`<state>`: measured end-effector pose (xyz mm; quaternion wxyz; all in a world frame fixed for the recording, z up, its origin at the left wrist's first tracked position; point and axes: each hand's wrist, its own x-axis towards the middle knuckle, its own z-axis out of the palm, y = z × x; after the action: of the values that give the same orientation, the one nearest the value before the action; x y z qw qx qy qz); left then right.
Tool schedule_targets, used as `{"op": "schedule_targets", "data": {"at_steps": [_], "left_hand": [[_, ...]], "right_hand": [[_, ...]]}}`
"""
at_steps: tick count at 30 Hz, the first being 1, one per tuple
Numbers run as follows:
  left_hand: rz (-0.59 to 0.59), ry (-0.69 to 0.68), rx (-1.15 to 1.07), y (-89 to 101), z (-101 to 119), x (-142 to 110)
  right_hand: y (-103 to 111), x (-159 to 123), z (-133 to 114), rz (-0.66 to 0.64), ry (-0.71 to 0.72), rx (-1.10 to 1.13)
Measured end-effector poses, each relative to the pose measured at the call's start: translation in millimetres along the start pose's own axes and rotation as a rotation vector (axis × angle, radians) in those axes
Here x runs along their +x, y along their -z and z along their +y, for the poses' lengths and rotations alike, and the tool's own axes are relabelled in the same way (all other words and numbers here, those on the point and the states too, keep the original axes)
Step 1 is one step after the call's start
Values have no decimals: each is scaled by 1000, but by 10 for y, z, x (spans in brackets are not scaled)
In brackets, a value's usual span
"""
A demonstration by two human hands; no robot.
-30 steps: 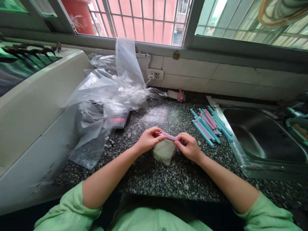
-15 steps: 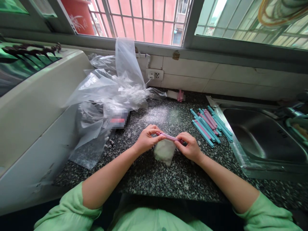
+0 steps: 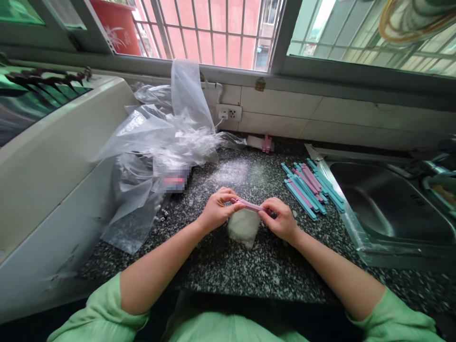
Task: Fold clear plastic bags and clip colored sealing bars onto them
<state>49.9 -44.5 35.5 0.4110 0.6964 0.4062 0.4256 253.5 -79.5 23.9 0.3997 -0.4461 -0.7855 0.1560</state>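
Plastic bags (image 3: 171, 128), clear and crumpled, heap at the left of the speckled table (image 3: 228, 275), with a blurred packet (image 3: 177, 179) at their near edge. Next comes the left hand (image 3: 216, 210), its grip narrow, thumb and fingers pinching the left end of a pink clip (image 3: 251, 205). White powder (image 3: 231, 171) dusts the table beyond. Just below the clip, between the hands, is a small clear pouch (image 3: 244, 229) with pale contents; whether it hangs or rests on the table, I cannot tell. On the right end of the clip the right hand (image 3: 280, 219) has a similar narrow grip. Teal and pink clips (image 3: 307, 187) lie bundled beside the sink (image 3: 384, 202).

Little has just changed: the view tips slightly, while hands, clip and pouch keep their places. That suggests steady pressing along the clip rather than carrying; whether it is fastened, the fingers hide
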Motion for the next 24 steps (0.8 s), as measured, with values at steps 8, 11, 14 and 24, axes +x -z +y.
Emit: {"op": "schedule_targets", "data": {"at_steps": [8,11,14,24], "left_hand": [[20,-8,-4,-5,10,-19],[27,-2,-3,-7,6,-10],[2,11,7,-3,-4,5],[-257,62,147,-37,-97,-9]], "right_hand": [[4,8,-3,-1,4,-3],[2,5,-7,-1,5,2],[10,5,-5,15,-7,16],[90,29,40,173,-118,40]]}}
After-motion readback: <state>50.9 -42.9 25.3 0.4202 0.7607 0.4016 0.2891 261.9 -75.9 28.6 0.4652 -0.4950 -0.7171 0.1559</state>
